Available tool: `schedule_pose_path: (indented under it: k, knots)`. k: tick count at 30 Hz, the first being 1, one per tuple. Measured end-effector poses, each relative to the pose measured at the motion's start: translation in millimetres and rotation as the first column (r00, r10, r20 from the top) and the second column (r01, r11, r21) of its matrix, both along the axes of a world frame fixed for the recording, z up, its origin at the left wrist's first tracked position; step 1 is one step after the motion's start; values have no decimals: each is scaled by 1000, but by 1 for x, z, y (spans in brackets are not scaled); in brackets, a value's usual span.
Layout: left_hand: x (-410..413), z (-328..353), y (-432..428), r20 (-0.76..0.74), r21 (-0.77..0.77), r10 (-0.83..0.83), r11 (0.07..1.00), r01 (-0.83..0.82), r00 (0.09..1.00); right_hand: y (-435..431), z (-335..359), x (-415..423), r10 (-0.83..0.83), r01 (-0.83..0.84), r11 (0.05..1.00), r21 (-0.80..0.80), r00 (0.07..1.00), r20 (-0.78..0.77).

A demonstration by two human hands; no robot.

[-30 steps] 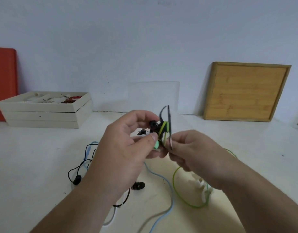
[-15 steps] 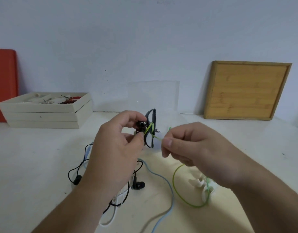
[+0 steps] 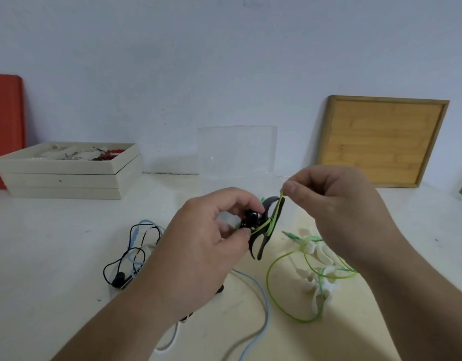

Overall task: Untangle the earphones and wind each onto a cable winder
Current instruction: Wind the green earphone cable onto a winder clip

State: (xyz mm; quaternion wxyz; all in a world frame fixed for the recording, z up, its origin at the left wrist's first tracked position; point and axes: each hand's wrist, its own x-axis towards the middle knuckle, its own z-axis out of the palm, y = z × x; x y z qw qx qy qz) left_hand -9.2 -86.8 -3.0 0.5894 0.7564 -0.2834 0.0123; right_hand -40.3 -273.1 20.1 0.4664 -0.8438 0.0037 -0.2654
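My left hand [image 3: 209, 246] grips a black cable winder [image 3: 270, 225] held above the table, with dark earbuds pinched against it. A green earphone cable [image 3: 274, 290] is wrapped a few turns round the winder's middle. My right hand [image 3: 336, 204] pinches this green cable just above the winder's top right and holds it taut. The rest of the green cable loops on the table below. A black earphone [image 3: 119, 278] and a light blue cable [image 3: 262, 303] lie tangled on the table to the left. White winders [image 3: 321, 277] lie under my right wrist.
Stacked white trays [image 3: 68, 178] with small items stand at the back left, next to a red board [image 3: 5, 126]. A clear plastic box [image 3: 237, 149] stands at the back centre. A bamboo tray [image 3: 381, 139] leans on the wall at the back right.
My right hand has moved up and to the right, drawing the green cable taut above the winder. The winder in my left hand has tilted and shows more green wraps.
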Motion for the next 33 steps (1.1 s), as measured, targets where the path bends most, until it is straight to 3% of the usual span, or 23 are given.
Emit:
schedule_pose_path:
  k: [3, 6, 11, 18, 24, 28, 33]
  knots:
    - [1, 1, 0, -59, -96, -52, 994, 46, 997, -1, -6, 4, 19, -17, 1000, 17, 991, -130]
    - [0, 2, 1, -108, -222, -78, 974, 53, 991, 2, -13, 6, 132, -144, 990, -8, 930, -343]
    - [9, -2, 2, -169, -343, 121, 923, -174, 978, 17, -19, 3, 390, -448, 894, -3, 784, -483]
    - [14, -6, 3, -233, -330, 226, 897, -295, 946, 16, -10, -3, 516, -534, 843, 67, 765, -385]
    - [7, -6, 3, 138, 0, 323, 945, -326, 936, 11, -7, -3, 533, -535, 842, 74, 803, -266]
    - [4, -8, 1, 274, 206, 226, 936, -287, 935, 3, -1, -5, 354, -346, 932, 108, 933, -66]
    - [0, -6, 1, 137, 132, 88, 986, -106, 987, -3, 1, -1, 40, -42, 998, 50, 998, 50]
